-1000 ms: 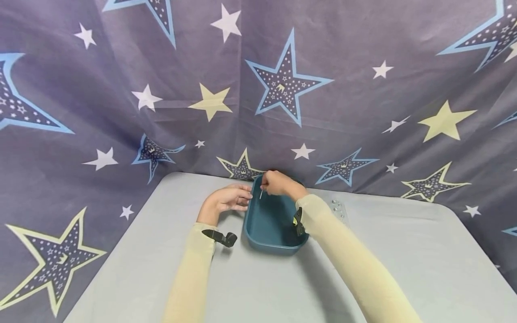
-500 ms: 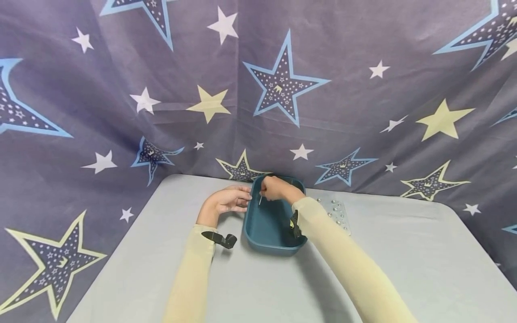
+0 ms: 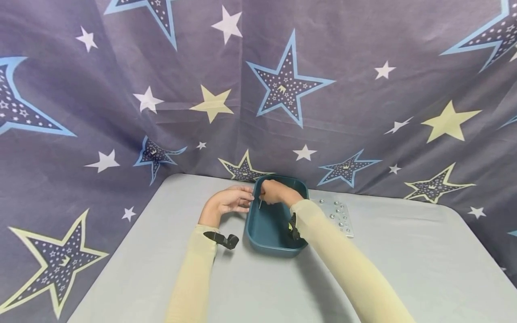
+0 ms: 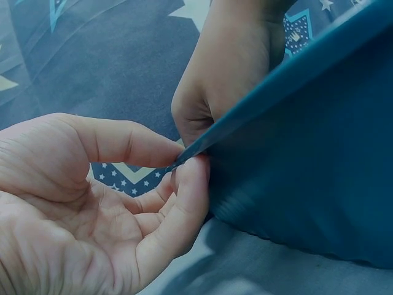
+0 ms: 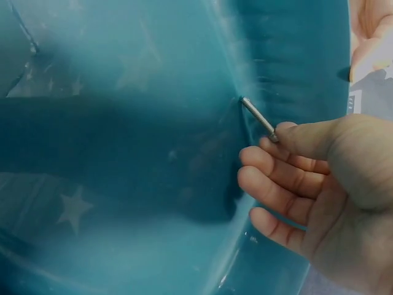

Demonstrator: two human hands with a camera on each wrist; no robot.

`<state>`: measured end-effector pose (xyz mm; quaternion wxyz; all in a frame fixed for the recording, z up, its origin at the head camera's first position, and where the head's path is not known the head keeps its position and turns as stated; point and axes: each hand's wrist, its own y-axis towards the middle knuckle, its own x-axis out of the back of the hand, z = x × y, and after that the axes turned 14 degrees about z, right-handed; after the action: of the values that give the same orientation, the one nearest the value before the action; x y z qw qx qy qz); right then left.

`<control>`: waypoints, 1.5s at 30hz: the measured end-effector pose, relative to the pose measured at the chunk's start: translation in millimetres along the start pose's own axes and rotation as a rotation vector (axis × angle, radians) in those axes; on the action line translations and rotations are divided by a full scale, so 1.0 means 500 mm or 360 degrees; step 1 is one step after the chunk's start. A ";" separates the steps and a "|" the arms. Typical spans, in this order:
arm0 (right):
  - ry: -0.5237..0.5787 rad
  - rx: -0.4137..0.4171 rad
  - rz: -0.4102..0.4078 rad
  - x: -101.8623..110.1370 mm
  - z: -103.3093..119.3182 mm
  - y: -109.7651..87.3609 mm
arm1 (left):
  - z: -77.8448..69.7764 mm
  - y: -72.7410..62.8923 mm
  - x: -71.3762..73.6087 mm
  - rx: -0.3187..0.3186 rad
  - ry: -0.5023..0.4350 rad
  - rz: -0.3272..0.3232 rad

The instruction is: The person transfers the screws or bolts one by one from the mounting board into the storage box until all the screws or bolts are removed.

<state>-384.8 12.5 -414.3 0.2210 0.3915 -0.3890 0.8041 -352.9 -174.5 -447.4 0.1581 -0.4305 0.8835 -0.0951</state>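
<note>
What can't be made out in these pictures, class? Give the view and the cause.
Head: part of the plate, behind the right sleeve.
Head: thread on the screw, too small.
Left wrist: fingertips of the right hand, behind the tray.
Right wrist: most of the left hand, cut off by the right edge.

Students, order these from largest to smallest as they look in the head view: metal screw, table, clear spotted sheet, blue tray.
1. Table
2. Blue tray
3. Clear spotted sheet, partly behind the right sleeve
4. Metal screw
</note>
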 end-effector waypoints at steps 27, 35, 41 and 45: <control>-0.0186 0.0176 -0.0176 0.043 -0.028 -0.053 | 0.003 0.007 -0.001 0.0006 0.0025 0.0013; -0.0498 0.0266 -0.0337 0.079 -0.035 -0.195 | 0.009 0.010 0.004 -0.0020 0.0054 0.0052; -0.0835 0.0229 -0.0536 0.071 -0.067 -0.276 | 0.013 0.005 0.012 -0.0015 0.0097 0.0053; -0.0993 0.0225 -0.0549 0.055 -0.102 -0.312 | 0.008 0.014 0.011 -0.0024 0.0090 0.0081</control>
<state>-321.6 148.1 -341.3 0.1964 0.6922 -0.3093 0.6217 -359.4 -174.6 -454.3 0.1320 -0.4063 0.8990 -0.0965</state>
